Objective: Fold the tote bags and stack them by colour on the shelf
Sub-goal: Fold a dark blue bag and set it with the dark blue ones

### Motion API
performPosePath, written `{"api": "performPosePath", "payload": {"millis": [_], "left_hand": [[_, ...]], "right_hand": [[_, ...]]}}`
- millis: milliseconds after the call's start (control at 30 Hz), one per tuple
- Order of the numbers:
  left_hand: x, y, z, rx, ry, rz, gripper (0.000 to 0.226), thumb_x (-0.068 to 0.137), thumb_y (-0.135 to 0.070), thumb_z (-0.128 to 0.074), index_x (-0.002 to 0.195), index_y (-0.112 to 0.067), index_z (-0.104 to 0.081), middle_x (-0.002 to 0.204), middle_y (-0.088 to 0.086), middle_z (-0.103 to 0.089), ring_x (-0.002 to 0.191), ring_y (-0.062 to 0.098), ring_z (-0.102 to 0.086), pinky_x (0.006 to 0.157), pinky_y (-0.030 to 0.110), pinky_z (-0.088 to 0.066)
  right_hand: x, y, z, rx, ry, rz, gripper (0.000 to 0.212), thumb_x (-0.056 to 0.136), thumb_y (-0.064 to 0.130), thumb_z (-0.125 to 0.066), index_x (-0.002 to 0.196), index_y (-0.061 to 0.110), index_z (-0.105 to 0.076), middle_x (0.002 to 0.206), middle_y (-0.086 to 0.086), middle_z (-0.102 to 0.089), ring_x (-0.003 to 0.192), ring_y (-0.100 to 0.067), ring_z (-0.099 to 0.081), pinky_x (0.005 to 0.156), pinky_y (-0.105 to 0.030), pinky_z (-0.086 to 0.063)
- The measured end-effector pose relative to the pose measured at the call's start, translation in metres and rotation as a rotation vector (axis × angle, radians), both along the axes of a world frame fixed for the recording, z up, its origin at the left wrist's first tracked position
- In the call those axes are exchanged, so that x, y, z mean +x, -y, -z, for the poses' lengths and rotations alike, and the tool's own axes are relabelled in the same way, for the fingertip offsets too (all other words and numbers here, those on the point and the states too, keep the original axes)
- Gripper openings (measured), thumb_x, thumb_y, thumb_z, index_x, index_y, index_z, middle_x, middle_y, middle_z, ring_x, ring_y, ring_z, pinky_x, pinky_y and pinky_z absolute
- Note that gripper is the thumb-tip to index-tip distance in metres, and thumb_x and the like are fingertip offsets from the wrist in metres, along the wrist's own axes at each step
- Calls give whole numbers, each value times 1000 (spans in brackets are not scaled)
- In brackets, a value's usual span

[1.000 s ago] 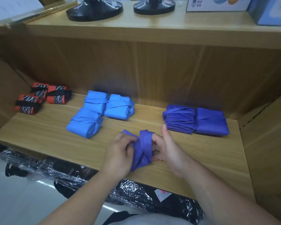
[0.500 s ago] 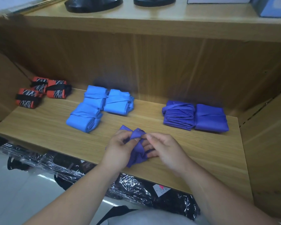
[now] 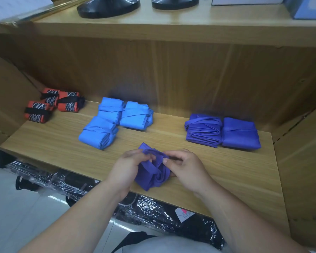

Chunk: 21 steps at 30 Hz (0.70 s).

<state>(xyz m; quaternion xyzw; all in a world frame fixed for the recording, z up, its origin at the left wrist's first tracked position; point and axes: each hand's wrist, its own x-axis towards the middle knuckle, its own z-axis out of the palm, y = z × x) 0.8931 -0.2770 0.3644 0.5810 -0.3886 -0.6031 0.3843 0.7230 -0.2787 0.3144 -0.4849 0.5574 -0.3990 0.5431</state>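
Shelf [image 3: 62, 148]: pale wood-grain board with a wooden back wall; it carries every folded bag listed below.
Red patterned bags [image 3: 53, 105]: three folded bundles at the far left rear, orange-red with white scribble print, each bound by a black strap. Two lie touching at the back; the third lies just in front, to the left.
Light blue bags [image 3: 117, 119]: three folded bundles left of centre. Two sit side by side at the back, touching; the third lies in front of the left one and touches it.
Left hand [image 3: 130, 167]: at the front centre of the shelf, on the left side of the loose bag. Grip: fingers curled, thumb and fingertips pinching the cloth at its upper edge.
Purple tote bag [image 3: 151, 174]: loosely bunched and part-folded, held between both hands above the front part of the shelf. Whether its lower corner rests on the board cannot be told.
Right hand [image 3: 188, 168]: on the right side of the same bag. Grip: thumb and forefinger pinching a fold near the top, remaining fingers curled against the cloth.
Purple folded bags [image 3: 241, 133]: two bundles at the right rear, side by side and touching; the left one shows stacked layers wrapped by its strap, the right one a smooth face.
Plastic-wrapped black goods [image 3: 153, 212]: below the shelf's front edge.
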Motion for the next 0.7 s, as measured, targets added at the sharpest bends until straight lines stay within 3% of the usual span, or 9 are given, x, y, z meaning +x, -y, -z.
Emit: {"api": "performPosePath", "payload": {"millis": [67, 200, 333, 433, 533, 600, 700], "left_hand": [[2, 2, 0, -16, 22, 9, 29, 68, -24, -60, 81, -2, -74, 83, 12, -72, 76, 20, -63, 75, 32, -43], [4, 1, 1, -25, 30, 34, 26, 79, -24, -64, 83, 1, -72, 82, 13, -71, 73, 20, -61, 72, 32, -41], [7, 0, -1, -17, -16, 33, 16, 82, -16, -61, 76, -7, -74, 85, 11, -74, 73, 15, -65, 76, 33, -43], [8, 0, -5, -29, -16, 14, 26, 84, -9, -51, 71, -9, -74, 81, 11, -72, 65, 10, -63, 75, 35, -41], [6, 0, -5, -29, -30, -15, 29, 88, -8, -53, 68, -11, -74, 77, 9, -72, 63, 10, -64, 73, 34, -41], [6, -2, -4, -21, -57, -14, 19, 84, -21, -64, 73, -9, -74, 78, 9, -73, 67, 13, -65, 74, 33, -43], [8, -5, -3, -18, -94, 28, 28, 79, -35, -73, 82, -7, -72, 83, 14, -72, 73, 17, -65, 78, 34, -42]], "right_hand": [[-1, 1, -2, 20, -40, -38, 15, 92, 17, -73, 105, 21, -78, 104, -1, -76, 94, -19, -74, 93, -46, -58], [-3, 1, -4, 31, -64, -41, 13, 92, 15, -72, 83, 21, -79, 84, -3, -78, 88, -29, -73, 88, -54, -56], [-1, 0, -4, 59, -45, -55, 16, 95, 15, -66, 80, 14, -72, 85, -15, -73, 78, -22, -63, 90, -59, -53], [-6, 1, -12, 173, 137, -110, 21, 98, 12, -60, 79, 15, -68, 83, -5, -72, 86, -17, -63, 101, -50, -52], [-8, 1, -20, 251, 304, -79, 22, 100, 10, -56, 81, 14, -67, 85, 3, -75, 91, -17, -66, 101, -39, -51], [-6, 0, -20, 272, 402, -35, 23, 101, 9, -54, 82, 13, -65, 90, -3, -76, 97, -23, -67, 104, -43, -50], [-3, -4, -19, 282, 480, -1, 16, 102, 11, -54, 91, 10, -66, 100, -13, -74, 102, -31, -66, 107, -54, -48]]}}
